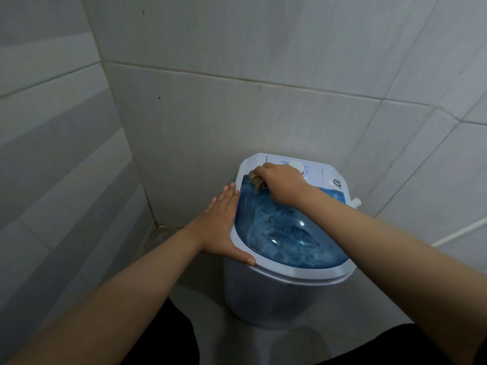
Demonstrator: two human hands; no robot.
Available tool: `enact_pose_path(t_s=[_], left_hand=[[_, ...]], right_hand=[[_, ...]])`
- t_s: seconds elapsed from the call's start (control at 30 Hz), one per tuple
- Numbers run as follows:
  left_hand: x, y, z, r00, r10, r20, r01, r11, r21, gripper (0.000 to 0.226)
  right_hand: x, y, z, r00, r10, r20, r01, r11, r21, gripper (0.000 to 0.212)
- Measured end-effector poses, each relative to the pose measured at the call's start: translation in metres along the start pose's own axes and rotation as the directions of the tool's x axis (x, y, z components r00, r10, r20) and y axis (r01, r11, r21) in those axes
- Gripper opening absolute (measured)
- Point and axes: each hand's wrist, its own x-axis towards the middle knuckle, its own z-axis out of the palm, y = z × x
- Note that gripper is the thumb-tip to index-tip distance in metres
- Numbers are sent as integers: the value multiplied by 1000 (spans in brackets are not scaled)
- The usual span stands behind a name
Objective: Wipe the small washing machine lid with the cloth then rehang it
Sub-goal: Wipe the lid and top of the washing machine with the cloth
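Cloth (257, 180), a soft tan wad, sits at the lid's (287, 233) upper left corner, just right of frame centre, bunched inside the right hand (282, 184), whose fingers curl closed round it. Left hand (224, 222) lies flat and open on the washer's (276, 293) left rim, holding nothing. The limp cloth probably needs a full-fist grip; the glossy blue lid looks slippery and thin.
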Motion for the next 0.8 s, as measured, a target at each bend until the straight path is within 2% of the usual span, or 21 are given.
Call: enact_pose_path(t_s=[0.3,0.5,0.67,0.8], left_hand=[[-2,3,-3,1000,-13,11,13,1000,12,151],[-1,2,-3,1000,-20,23,20,1000,16,152],[-2,2,-2,1000,-18,21,18,1000,1,153],[-1,2,-2,1000,-19,22,19,1000,8,154]], right_hand=[[-20,33,-1,999,25,37,-26,999,40,53],[-40,56,0,999,45,12,-46,994,103,55],[-60,78,0,996,94,-5,-93,990,107,65],[-70,95,-7,987,140,85,-146,987,68,58]])
